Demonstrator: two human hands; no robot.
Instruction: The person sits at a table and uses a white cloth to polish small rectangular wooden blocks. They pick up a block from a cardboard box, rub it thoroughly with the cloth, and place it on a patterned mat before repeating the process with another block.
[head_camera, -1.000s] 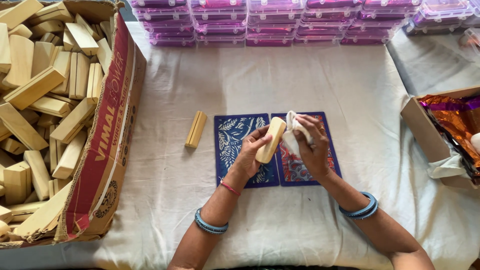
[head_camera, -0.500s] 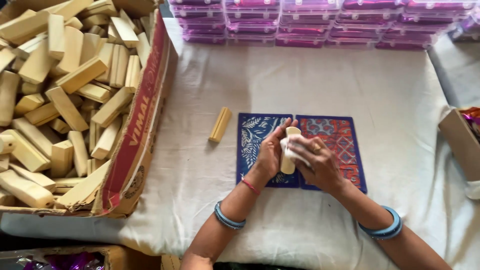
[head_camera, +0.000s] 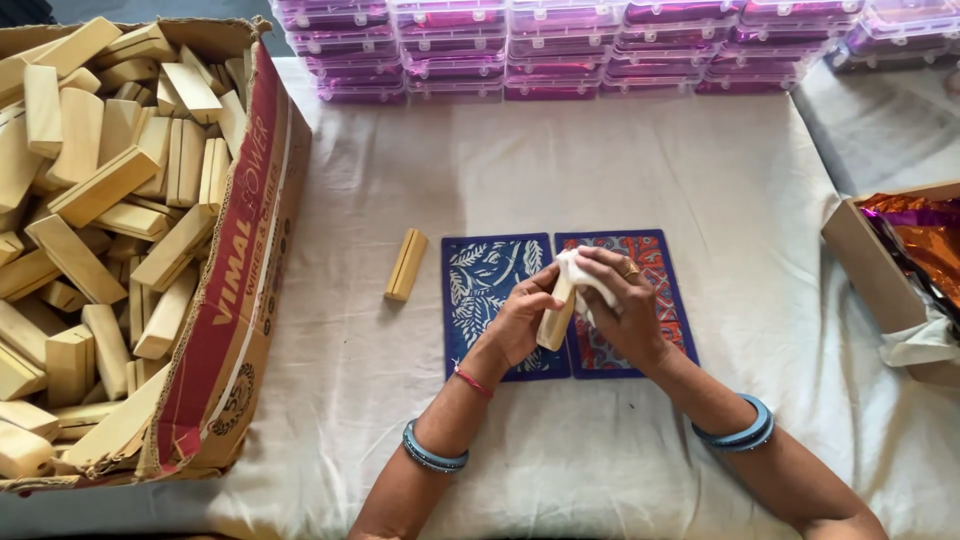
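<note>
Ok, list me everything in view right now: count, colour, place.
cardboard box: one, brown with a red side, left, full of pale wooden blocks
loose wooden block: one, pale, on the cloth left of the mats
patterned mats: two, blue, side by side at centre under the hands
table cloth: one, white, covering the table
plastic cases: many, clear with purple, stacked along the far edge
open carton: one, brown, right edge, shiny orange and purple foil inside
held wooden block: one, pale, in the left hand
white cloth: one, in the right hand, against the held block
left hand: grip on the block
right hand: grip on the cloth
</note>
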